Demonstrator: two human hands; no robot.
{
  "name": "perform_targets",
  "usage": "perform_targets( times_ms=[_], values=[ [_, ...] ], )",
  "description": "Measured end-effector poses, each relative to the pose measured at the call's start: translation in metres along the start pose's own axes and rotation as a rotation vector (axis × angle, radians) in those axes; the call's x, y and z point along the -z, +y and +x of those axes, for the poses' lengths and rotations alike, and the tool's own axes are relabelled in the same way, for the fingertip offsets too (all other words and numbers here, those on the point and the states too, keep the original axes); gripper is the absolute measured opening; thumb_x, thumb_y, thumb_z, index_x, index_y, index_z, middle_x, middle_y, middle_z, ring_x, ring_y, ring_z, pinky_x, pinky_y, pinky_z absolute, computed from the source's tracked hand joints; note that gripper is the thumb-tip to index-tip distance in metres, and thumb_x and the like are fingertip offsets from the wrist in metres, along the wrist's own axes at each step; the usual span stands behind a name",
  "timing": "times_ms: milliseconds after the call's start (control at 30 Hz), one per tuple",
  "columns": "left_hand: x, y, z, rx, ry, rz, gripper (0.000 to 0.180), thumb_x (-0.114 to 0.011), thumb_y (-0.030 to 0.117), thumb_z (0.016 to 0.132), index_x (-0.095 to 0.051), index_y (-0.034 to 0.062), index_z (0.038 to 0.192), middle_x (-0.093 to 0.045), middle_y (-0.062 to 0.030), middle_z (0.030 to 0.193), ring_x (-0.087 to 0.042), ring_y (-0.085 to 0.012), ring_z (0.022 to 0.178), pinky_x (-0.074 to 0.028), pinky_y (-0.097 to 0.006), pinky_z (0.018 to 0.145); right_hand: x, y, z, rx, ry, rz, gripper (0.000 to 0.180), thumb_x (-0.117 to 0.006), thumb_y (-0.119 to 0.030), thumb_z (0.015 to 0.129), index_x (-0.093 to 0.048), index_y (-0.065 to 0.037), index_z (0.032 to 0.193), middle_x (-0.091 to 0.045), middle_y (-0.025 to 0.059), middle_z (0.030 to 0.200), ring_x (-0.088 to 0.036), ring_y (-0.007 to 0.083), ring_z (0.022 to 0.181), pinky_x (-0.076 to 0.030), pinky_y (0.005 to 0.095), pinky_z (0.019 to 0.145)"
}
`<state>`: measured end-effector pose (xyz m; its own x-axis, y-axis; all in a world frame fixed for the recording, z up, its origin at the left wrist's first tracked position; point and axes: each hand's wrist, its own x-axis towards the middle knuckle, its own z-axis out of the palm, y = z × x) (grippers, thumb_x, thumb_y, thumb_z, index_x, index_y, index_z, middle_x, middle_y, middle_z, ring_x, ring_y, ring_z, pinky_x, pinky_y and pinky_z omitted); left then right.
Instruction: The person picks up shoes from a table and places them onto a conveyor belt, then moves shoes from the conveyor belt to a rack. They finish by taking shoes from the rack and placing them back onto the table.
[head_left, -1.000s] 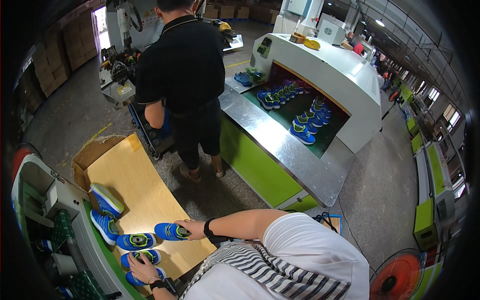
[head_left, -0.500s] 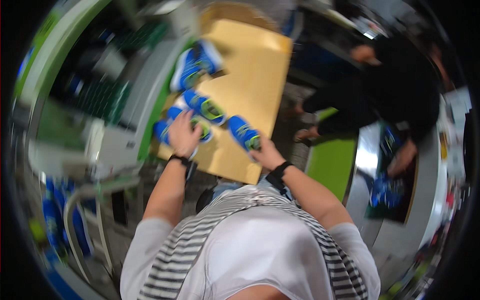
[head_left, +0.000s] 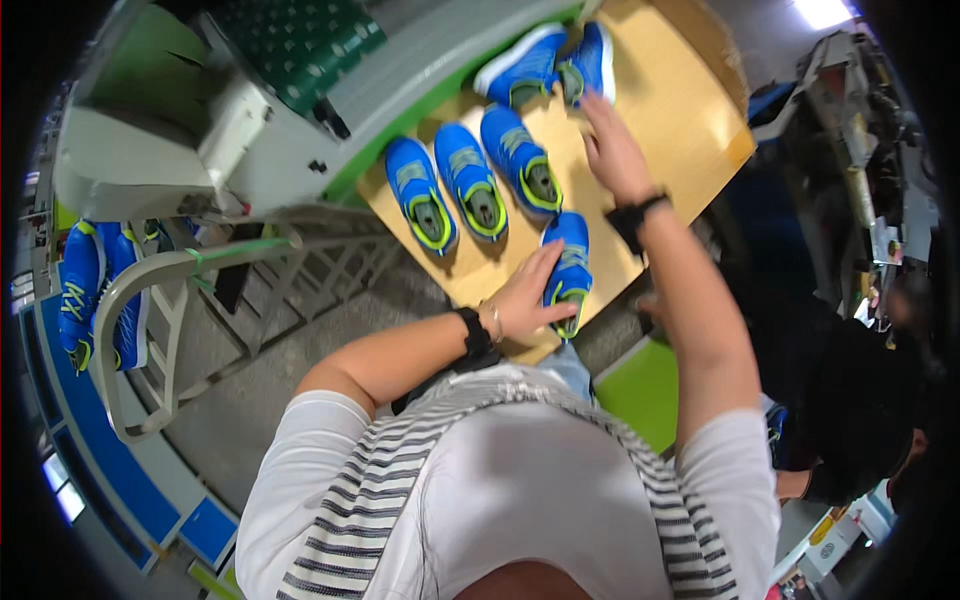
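My left hand [head_left: 525,295] grips a blue sneaker [head_left: 572,255] with lime-green trim at the near edge of a tan board [head_left: 680,130]. Its thumb lies at the heel opening and its fingers along the side. Farther off, my right hand [head_left: 615,155] is open, fingers stretched out and thumb apart. Its fingertips reach the near end of a tilted blue sneaker [head_left: 592,62]; whether they press on it I cannot tell. Another sneaker [head_left: 525,62] leans beside that one. To the left, three sneakers stand side by side: one [head_left: 415,190], a second [head_left: 465,180] and a third [head_left: 520,155].
A grey and green machine edge [head_left: 430,90] borders the board on the left. A bent metal rail [head_left: 115,300] stands at the left, with blue sneakers [head_left: 82,285] behind it. A person in black [head_left: 850,390] is at the right, beside a green panel [head_left: 640,390].
The view has turned, blurring the earlier frame. My right hand has let go of the near sneaker and reached to the far pair. My left hand has moved from the left sneakers to the near one.
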<state>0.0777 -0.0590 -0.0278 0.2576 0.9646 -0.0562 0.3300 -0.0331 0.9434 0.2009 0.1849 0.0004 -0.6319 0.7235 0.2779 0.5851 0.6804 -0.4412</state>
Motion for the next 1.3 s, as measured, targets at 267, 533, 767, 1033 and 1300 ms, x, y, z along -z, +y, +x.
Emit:
perform_targets(
  times_ms=[267, 533, 767, 1033, 1300],
  values=[
    [0.001, 0.003, 0.002, 0.139, -0.132, 0.149, 0.121, -0.079, 0.057, 0.068, -0.009, 0.0063, 0.153, -0.009, -0.0271, 0.155, -0.011, -0.0456, 0.144, -0.017, -0.050, 0.117, -0.062, 0.067, 0.092, -0.226, 0.241, -0.321, 0.085, -0.078, -0.034, 0.074, -0.038, 0.003, 0.139, -0.041, 0.0274, 0.141, -0.040, 0.0441, 0.129, -0.035, 0.0470, 0.108],
    [0.069, 0.053, 0.113, 0.041, 0.066, 0.112, 0.053, -0.073, 0.034, 0.081, -0.058, 0.0045, 0.122, -0.059, -0.0213, 0.116, -0.055, -0.0389, 0.110, -0.042, -0.045, 0.098, -0.011, 0.145, -0.049, -0.653, 0.165, 0.567, 0.079, -0.067, -0.016, 0.082, -0.025, 0.004, 0.146, -0.050, 0.0225, 0.133, -0.051, 0.0311, 0.122, -0.041, 0.0366, 0.104],
    [0.185, -0.037, 0.234, 0.493, 0.333, 0.816, 0.079, -0.078, 0.037, 0.075, -0.042, 0.0044, 0.138, -0.056, -0.0223, 0.126, -0.056, -0.0384, 0.116, -0.046, -0.045, 0.099, 0.011, 0.016, -0.134, -0.739, -0.041, 0.915, 0.089, -0.071, -0.027, 0.089, -0.014, -0.004, 0.153, -0.031, 0.0259, 0.150, -0.032, 0.0338, 0.140, -0.030, 0.0393, 0.113],
    [0.147, 0.037, 0.234, 0.447, -0.026, -0.277, 0.071, -0.067, 0.051, 0.087, -0.052, -0.0075, 0.124, -0.062, -0.0172, 0.121, -0.067, -0.0247, 0.099, -0.054, -0.036, 0.083, 0.061, -0.005, -0.160, -0.716, 0.349, 1.025, 0.093, -0.075, -0.029, 0.085, -0.016, -0.007, 0.153, -0.023, 0.0195, 0.155, -0.027, 0.0322, 0.144, -0.023, 0.0422, 0.117],
    [-0.040, 0.035, 0.160, 0.304, 0.258, -0.011, 0.106, -0.066, 0.047, 0.087, -0.001, -0.0091, 0.149, -0.001, -0.0355, 0.153, -0.006, -0.0463, 0.145, -0.013, -0.044, 0.118, 0.048, 0.015, -0.159, -0.813, 0.316, 0.231, 0.077, -0.071, -0.005, 0.081, -0.031, 0.001, 0.146, -0.043, 0.0210, 0.143, -0.041, 0.0322, 0.134, -0.034, 0.0384, 0.110]
  ],
)
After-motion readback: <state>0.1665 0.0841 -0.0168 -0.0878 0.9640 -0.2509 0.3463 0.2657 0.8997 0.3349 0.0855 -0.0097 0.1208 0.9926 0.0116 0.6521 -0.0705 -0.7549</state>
